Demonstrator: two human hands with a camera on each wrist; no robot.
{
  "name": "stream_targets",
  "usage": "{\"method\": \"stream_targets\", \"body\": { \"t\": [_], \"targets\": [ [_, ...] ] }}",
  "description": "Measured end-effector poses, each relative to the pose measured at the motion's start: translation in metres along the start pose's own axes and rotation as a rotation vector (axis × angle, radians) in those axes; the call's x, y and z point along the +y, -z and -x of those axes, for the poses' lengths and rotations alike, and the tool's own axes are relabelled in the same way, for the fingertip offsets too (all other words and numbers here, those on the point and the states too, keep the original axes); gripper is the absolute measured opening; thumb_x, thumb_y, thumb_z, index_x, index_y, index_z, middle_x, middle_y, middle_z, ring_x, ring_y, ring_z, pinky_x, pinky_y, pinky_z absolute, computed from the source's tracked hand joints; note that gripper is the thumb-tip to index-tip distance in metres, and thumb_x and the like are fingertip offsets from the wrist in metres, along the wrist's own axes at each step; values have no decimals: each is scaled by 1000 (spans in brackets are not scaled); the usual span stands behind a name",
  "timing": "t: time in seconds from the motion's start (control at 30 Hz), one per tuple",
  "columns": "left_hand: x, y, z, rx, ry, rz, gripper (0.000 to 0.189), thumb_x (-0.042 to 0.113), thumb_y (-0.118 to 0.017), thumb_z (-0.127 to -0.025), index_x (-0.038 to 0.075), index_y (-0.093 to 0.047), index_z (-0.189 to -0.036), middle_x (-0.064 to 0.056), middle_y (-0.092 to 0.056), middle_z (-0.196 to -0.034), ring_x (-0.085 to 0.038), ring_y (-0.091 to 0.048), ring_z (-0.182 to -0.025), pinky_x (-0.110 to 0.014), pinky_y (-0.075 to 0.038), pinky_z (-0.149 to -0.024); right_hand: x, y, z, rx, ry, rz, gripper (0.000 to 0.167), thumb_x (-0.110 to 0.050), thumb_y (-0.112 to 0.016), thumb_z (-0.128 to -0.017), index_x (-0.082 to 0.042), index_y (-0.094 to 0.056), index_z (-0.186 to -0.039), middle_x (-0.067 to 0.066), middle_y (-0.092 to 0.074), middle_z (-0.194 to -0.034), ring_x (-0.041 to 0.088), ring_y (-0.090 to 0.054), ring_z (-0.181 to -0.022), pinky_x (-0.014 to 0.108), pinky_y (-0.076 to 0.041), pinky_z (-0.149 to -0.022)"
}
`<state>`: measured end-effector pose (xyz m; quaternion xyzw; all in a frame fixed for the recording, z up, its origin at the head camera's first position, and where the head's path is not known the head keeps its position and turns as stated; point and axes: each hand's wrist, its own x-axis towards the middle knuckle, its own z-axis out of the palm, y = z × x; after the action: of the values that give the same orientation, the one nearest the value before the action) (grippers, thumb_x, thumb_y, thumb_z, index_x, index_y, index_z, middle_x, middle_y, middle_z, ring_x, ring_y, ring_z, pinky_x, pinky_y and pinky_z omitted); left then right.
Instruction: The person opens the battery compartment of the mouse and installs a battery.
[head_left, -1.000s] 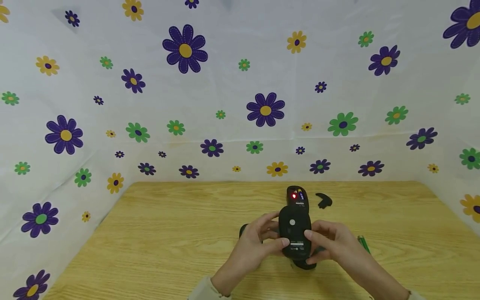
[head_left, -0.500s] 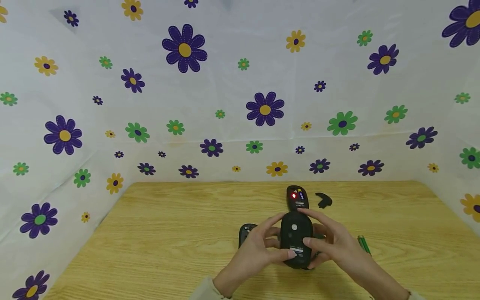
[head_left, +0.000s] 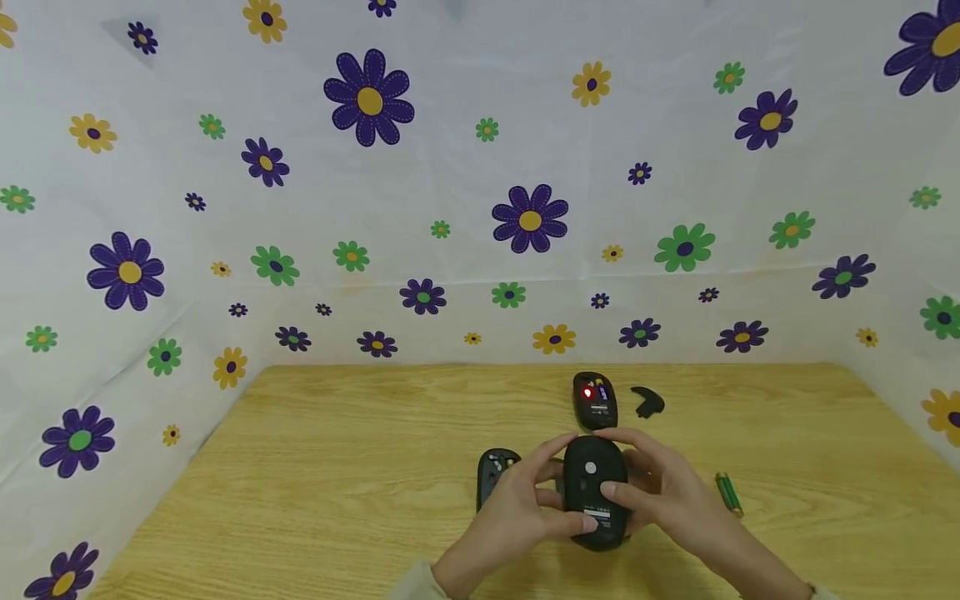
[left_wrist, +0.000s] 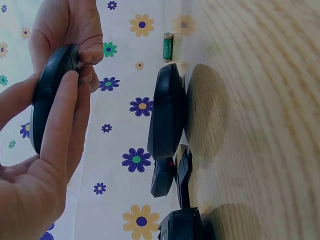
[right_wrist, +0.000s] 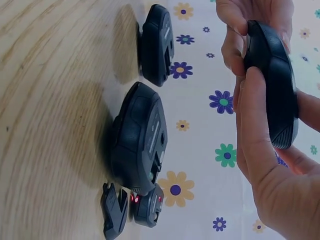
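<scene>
Both hands hold a black computer mouse (head_left: 595, 479) above the table, its underside with a white round spot and a label facing up. My left hand (head_left: 517, 508) grips its left side, thumb on the underside near the label. From the right, my right hand (head_left: 671, 500) grips it too, thumb on the underside. Fingers of both hands reach its far end. In the right wrist view the held mouse (right_wrist: 272, 80) is apart from a second mouse (right_wrist: 137, 137) on the table, which the head view largely hides. Another upturned mouse (head_left: 491, 475) lies partly behind my left hand.
At the back an upturned mouse (head_left: 595, 404) shows a red light and an uncovered battery compartment. A curved black cover (head_left: 649, 401) lies to its right. Green battery (head_left: 729, 495) lies right of my right hand. A flower-print sheet (head_left: 450, 167) surrounds the wooden table (head_left: 337, 467).
The held mouse has come slightly nearer to me. Fingers of both hands have moved to its far end, and the left thumb has slid right across the underside.
</scene>
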<state>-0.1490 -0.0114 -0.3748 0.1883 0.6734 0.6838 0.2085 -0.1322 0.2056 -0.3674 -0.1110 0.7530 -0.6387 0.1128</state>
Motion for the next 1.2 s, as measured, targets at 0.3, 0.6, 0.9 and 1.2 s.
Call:
{"method": "stream_targets", "body": {
  "t": [0.3, 0.6, 0.9, 1.2],
  "targets": [
    [1, 0, 0, 16, 11, -45, 81, -11, -77, -80, 14, -47, -151, -7, -65, -117, -21, -73, -88, -34, -64, -73, 4, -1, -1, -34, 44, -7, 59, -4, -66, -98, 3, -36, -148, 30, -57, -126, 34, -66, -100, 45, -64, -67],
    [0, -1, 0, 31, 2, -36, 79, -11, -77, -79, 12, -49, -149, -9, -66, -118, -21, -73, -86, -33, -64, -70, 8, -2, -4, -48, 94, 16, 54, -5, -63, -100, 4, -36, -146, 28, -60, -120, 36, -67, -99, 44, -64, -65],
    [-1, 0, -1, 37, 22, -56, 80, -9, -79, -80, 11, -48, -150, -7, -67, -117, -20, -72, -86, -34, -64, -71, 8, -5, -4, -6, 119, 45, 48, -3, -59, -102, 6, -39, -145, 31, -61, -119, 38, -68, -98, 42, -64, -60],
    [-2, 1, -1, 30, 35, -62, 79, -9, -79, -80, 12, -48, -150, -7, -67, -115, -19, -72, -86, -34, -63, -72, 7, -3, -6, -19, 76, 16, 49, -5, -61, -101, 6, -40, -144, 33, -59, -123, 37, -67, -103, 45, -64, -62]
  ]
}}
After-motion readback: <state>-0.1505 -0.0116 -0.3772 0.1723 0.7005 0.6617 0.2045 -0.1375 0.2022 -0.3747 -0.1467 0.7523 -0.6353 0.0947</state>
